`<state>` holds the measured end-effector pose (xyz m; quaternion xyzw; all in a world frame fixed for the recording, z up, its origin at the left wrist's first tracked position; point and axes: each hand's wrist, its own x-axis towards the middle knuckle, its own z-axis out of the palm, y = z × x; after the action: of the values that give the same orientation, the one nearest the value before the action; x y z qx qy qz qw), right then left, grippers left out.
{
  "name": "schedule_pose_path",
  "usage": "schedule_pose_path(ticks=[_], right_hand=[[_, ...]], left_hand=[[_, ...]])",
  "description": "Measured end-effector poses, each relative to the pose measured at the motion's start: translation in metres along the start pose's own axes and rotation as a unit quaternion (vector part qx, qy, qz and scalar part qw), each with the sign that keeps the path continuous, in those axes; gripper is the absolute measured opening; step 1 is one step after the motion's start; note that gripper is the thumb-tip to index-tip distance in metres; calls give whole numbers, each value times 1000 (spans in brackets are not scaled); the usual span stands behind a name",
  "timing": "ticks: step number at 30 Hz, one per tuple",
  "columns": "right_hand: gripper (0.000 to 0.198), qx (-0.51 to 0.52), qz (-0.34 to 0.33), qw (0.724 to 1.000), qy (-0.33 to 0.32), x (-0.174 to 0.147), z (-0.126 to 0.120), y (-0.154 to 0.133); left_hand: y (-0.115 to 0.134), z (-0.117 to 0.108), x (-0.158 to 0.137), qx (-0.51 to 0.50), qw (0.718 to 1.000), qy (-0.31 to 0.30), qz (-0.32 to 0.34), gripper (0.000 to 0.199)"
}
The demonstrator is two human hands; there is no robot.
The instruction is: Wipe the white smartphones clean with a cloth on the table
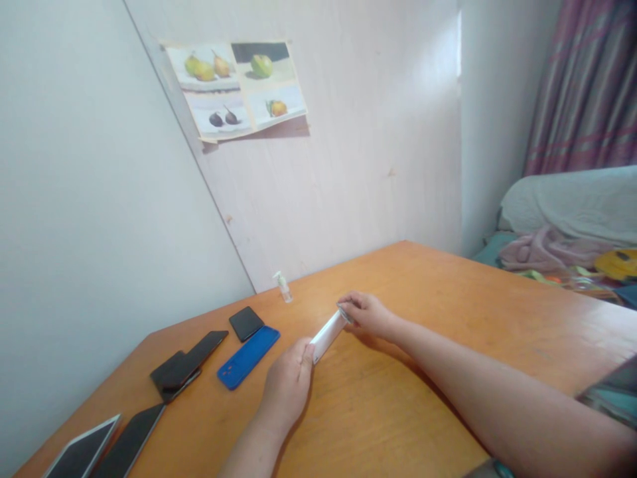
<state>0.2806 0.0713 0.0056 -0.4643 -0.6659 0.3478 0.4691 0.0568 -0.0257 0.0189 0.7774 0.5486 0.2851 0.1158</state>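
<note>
A slim white phone [328, 335] is held tilted above the middle of the table. My left hand [291, 375] grips its near end, thumb along the edge. At the far end is my right hand [365, 313], its fingers pinched together around something small and grey [344, 312] against the phone; I cannot make out what it is. To the left of my hands lies an empty blue phone case [249, 357], and a dark square wallet-like item [245, 323] touches its upper end.
A small clear pump bottle [284, 289] stands near the wall. Dark flat devices [186, 365] lie stacked at the left, with a black tablet [130, 441] and a white-framed tablet [84, 448] nearer. The wooden table [423, 292] meets the wall behind; a bed with cloths is at right.
</note>
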Motion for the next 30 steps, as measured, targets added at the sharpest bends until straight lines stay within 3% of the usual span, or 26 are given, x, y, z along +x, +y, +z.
schedule_pose_path(ticks=[5,9,19,26,30], right_hand=[[19,-14,-3,1000,22,1,11,-2],[16,-34,-22,999,25,2,20,-7],[15,-83,-47,995,22,2,21,-9],[16,-79,-16,995,62,6,10,-8],[15,-89,-48,995,15,-18,28,-24]], left_hand=[[-8,7,1,-125,991,6,-45,44],[-13,9,1,-158,985,16,-71,45],[-10,8,4,-120,991,24,-57,35],[-4,7,3,-63,997,36,-27,35],[-2,10,3,-63,997,30,-20,31]])
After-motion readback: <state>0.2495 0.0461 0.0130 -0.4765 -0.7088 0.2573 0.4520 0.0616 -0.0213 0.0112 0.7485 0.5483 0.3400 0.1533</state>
